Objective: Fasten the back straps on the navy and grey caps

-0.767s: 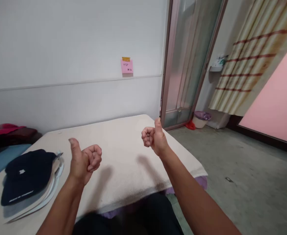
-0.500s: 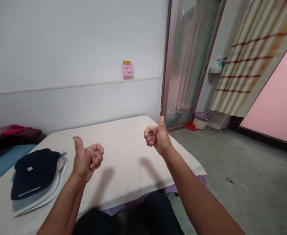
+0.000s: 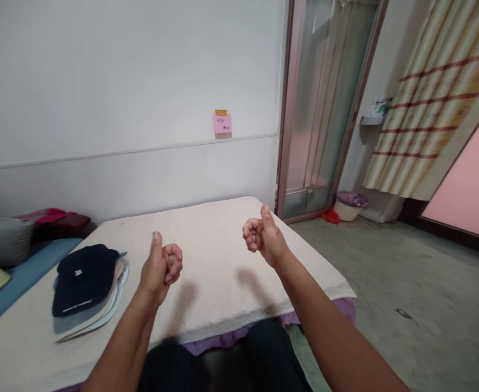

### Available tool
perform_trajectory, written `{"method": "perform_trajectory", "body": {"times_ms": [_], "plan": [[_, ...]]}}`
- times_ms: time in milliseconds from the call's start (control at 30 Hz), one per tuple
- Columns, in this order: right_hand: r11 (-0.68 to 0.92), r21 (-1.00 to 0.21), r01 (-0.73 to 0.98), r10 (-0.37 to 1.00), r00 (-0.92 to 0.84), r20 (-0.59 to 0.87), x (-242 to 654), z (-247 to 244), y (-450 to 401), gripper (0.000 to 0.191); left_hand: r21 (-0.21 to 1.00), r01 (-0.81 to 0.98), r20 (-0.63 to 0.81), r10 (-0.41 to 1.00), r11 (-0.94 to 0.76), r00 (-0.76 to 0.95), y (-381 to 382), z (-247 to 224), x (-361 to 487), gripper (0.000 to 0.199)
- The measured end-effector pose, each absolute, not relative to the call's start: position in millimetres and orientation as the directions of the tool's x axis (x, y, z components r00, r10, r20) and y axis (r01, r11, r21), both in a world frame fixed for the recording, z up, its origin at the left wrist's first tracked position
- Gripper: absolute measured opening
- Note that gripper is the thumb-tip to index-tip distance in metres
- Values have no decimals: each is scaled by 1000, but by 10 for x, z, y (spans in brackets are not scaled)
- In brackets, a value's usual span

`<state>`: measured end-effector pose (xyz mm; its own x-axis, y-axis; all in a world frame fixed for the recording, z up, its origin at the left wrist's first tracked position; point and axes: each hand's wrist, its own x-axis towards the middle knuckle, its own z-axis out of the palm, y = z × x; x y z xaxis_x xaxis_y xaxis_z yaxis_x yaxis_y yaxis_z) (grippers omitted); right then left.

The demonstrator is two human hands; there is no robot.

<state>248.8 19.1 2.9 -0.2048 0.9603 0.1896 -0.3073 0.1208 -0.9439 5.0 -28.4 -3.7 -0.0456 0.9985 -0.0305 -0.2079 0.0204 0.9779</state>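
Both hands are raised above a table or bed-like surface with a cream cover [image 3: 214, 305], thumbs pointing up. My left hand [image 3: 161, 267] has its fingers curled in and holds nothing. To its left lies a stack of caps, topped by a dark navy cap [image 3: 86, 280] with a small white emblem and white lettering on the brim. Lighter caps [image 3: 119, 291] show beneath it. My right hand [image 3: 264, 237] makes the same thumbs-up shape over the right side of the cover, its fingers curled with nothing in them. Neither hand touches the caps.
A pink note [image 3: 223, 123] is taped to the white wall. At the back left sit a grey cushion [image 3: 2, 239] and a dark red and pink bundle [image 3: 57, 220]. Beyond the right edge are a framed glass door [image 3: 316, 120], a waste bin [image 3: 347, 209] and a striped curtain [image 3: 427, 120].
The view has turned slightly left, so the caps and wall sit further right. My left hand has shifted a little right in view. Both hands keep the thumbs-up shape.
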Motion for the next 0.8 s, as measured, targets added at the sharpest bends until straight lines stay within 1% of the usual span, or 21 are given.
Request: {"method": "perform_trajectory", "body": {"times_ms": [67,133,200,300,433,500,600,700,767,800], "plan": [[98,-975,-198,972,-189,136,2428,-181,250,61,990,-139,-52,983,27,-174,-286,-297,18,54],[49,-999,1,989,-142,49,2345,-492,309,43,994,-97,-75,961,50,-268,-315,-619,-29,46],[-2,-998,70,992,-126,-10,2246,-889,334,27,993,-79,-112,937,91,-331,-375,-961,-100,42],[-87,-985,152,990,-98,-103,2089,-1554,275,14,983,-93,-181,893,156,-412,-499,-1407,-276,33],[-167,-947,274,975,-98,-201,1934,-2273,135,13,968,-164,-249,804,190,-540,-635,-1746,-664,8],[-152,-932,328,973,-117,-200,1898,-2476,115,14,961,-213,-272,743,176,-612,-664,-1806,-919,5],[-93,-907,411,971,-163,-173,1886,-2603,149,13,955,-277,-279,649,108,-708,-657,-1806,-1355,1],[18,-819,574,972,-202,-121,1896,-2609,187,15,947,-320,-287,553,38,-782,-605,-1741,-1800,4],[72,-745,663,972,-213,-96,1902,-2589,192,16,943,-333,-290,499,2,-817,-557,-1687,-2056,18],[79,-726,683,973,-212,-94,1905,-2578,191,16,946,-324,-276,479,-20,-834,-533,-1661,-2163,26]]}}
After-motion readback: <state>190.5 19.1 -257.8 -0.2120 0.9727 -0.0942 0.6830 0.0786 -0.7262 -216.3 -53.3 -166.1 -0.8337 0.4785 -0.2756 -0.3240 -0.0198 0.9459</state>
